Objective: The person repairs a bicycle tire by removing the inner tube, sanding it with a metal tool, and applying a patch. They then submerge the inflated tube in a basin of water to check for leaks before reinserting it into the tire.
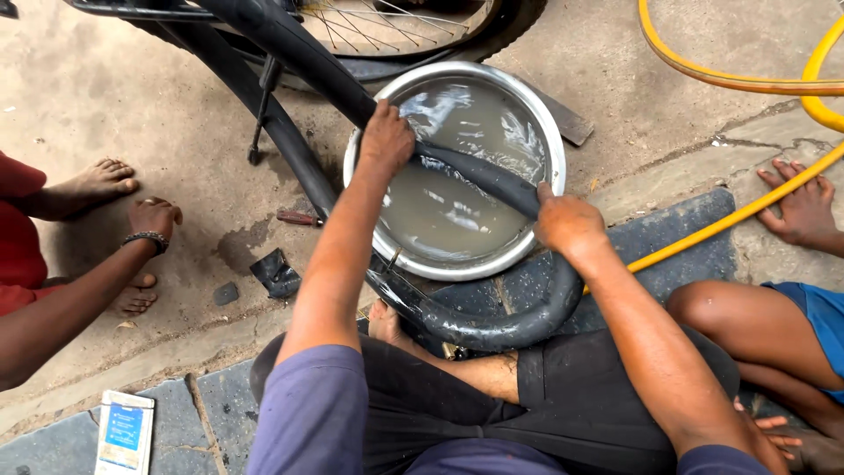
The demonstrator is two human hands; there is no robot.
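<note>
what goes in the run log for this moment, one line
left hand: pressing inner tube into water | right hand: gripping same tube | metal basin: holds murky water | bicycle wheel: behind basin

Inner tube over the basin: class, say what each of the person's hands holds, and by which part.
Both hands grip the black inner tube where it dips into the water in the metal basin: left hand at the basin's far-left rim, right hand at its right rim.

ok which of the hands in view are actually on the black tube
The two nearest the metal basin: the left hand and right hand press the black inner tube into its water; the others rest on the ground.
</note>
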